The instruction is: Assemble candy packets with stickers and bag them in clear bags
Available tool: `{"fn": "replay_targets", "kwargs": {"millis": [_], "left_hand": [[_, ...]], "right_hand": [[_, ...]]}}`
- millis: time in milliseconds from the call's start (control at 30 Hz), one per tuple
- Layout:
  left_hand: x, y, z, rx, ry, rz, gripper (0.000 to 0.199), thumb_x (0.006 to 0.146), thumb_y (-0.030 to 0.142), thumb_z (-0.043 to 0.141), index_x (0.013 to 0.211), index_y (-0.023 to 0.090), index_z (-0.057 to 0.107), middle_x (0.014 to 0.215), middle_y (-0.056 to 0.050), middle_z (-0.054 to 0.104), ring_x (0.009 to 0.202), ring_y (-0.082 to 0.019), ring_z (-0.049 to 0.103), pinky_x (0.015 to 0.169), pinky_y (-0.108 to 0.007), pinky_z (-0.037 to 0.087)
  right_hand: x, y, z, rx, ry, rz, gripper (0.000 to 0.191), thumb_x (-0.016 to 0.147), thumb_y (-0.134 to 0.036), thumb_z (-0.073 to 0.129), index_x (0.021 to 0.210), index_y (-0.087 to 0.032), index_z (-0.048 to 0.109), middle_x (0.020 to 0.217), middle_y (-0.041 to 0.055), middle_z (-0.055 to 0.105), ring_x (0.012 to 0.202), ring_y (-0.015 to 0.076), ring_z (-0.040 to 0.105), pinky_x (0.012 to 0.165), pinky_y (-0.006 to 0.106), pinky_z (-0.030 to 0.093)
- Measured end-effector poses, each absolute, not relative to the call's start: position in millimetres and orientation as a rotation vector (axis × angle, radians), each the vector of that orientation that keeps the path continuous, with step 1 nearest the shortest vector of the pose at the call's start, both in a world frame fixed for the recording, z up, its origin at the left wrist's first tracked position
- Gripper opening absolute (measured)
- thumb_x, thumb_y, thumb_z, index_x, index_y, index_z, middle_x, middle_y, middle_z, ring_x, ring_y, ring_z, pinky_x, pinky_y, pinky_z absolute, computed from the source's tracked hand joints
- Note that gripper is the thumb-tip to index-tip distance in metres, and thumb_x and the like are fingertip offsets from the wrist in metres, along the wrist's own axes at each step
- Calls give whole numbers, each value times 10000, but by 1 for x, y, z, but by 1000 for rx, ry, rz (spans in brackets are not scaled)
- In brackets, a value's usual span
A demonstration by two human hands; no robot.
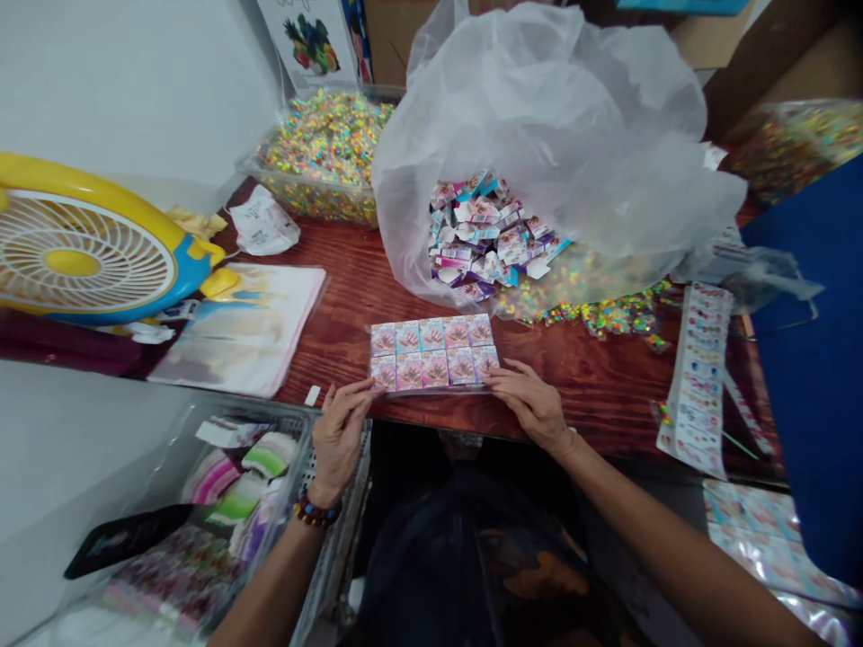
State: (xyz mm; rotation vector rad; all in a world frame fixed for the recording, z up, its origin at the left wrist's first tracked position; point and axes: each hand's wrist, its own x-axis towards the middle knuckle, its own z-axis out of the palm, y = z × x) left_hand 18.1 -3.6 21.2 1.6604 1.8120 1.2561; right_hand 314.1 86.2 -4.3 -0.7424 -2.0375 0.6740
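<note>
A flat pack of small printed boxes (433, 352) lies near the table's front edge, its pink, blue and purple boxes side by side in two rows. Clear plastic shows along its lower edge. My left hand (342, 431) is closed at the pack's lower left corner, fingertips pinching it. At the lower right corner, my right hand (532, 404) grips the pack with thumb and fingers, some fingers reaching over the edge. Just beyond the pack, a big translucent plastic bag (559, 117) lies with its mouth open, and many loose small boxes (499, 234) show inside it.
Colourful small pieces fill a clear tub (324, 153) at the back left, and more lie beside the bag. A yellow fan (87, 243) and plastic sleeves (243, 328) stand left. Sticker sheets (698, 377) lie right. A bin (222, 503) sits below the table's left edge.
</note>
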Motion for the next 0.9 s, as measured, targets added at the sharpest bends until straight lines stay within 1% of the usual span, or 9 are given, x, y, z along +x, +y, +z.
{"fn": "replay_targets", "kwargs": {"millis": [133,200,300,400,533,600,733,833,900], "left_hand": [[22,0,19,1514,1822,1360,181,868,248,508,892,214,684,978,-36,686,978,-184,610,993,-404,382],[25,2,18,1420,1821,1406,167,860,255,523,879,201,680,948,-40,682,945,-184,612,924,-370,434],[31,7,18,1290,1888,1457,147,844,263,552,849,182,676,848,-26,681,836,-164,616,836,-320,468],[38,13,19,1177,1959,1535,132,821,269,584,837,175,674,793,-9,673,767,-143,605,769,-277,475],[43,18,17,1095,1979,1594,153,797,292,608,840,162,675,791,-13,665,754,-145,600,757,-280,475],[45,19,15,1059,1985,1634,157,793,299,613,838,161,674,787,-15,660,748,-144,597,753,-284,475],[47,22,12,1016,2000,1686,160,809,301,594,860,170,669,766,-9,651,726,-138,595,736,-285,479],[44,26,12,1092,2077,1654,140,792,299,617,832,180,678,789,-7,624,776,-141,583,765,-286,469],[41,30,12,1140,2096,1645,120,775,293,637,801,184,680,803,-5,604,798,-139,570,768,-277,459]], "right_hand": [[306,83,-5,-886,-1856,774,171,861,-156,542,911,-241,682,904,20,734,951,217,665,1001,501,405],[300,80,-4,-969,-1742,817,144,850,-178,567,872,-241,695,899,18,729,919,214,669,968,470,442],[287,74,-2,-1111,-1526,842,104,831,-225,596,849,-227,699,904,37,717,872,211,667,852,400,518],[275,74,-2,-1187,-1380,785,100,821,-256,605,853,-211,689,873,49,701,837,207,657,804,375,532],[268,87,-3,-1270,-1307,641,89,775,-281,655,763,-202,692,929,64,622,902,207,603,782,351,508],[270,94,-2,-1288,-1324,656,95,758,-286,670,728,-198,688,914,57,592,891,198,584,759,332,490],[275,101,3,-1312,-1404,793,144,764,-315,661,703,-188,635,764,15,573,728,155,549,667,283,450],[277,103,6,-1404,-1401,866,229,759,-375,657,672,-184,567,652,-25,513,602,120,472,573,245,393],[278,104,6,-1447,-1389,905,265,752,-402,656,660,-182,542,618,-41,476,562,104,426,535,229,354]]}}
